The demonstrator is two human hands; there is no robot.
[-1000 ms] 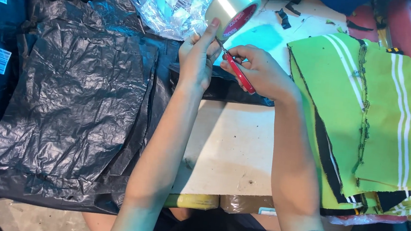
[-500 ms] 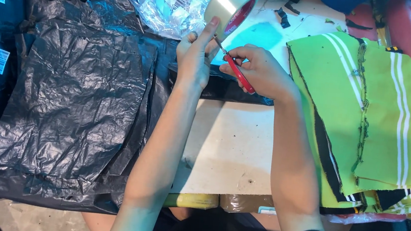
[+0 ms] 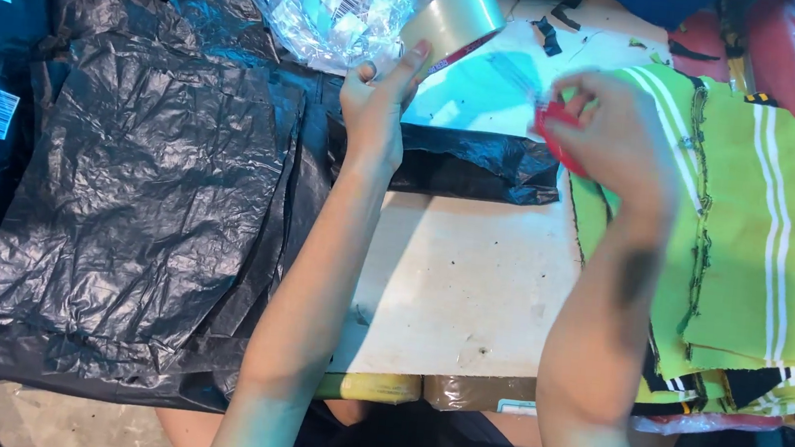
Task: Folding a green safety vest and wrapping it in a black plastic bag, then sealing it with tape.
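the left hand pinches a roll of clear packing tape above the bench's far edge; the right hand, well right of it, is closed around red-handled scissors, blurred.

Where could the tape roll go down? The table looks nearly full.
The bare white tabletop between the forearms is free, bordered by black bags on the left, the green cloth stack on the right and a black bag strip behind. Further back it is crowded: clear label bag, scraps, left hand with tape, right hand.
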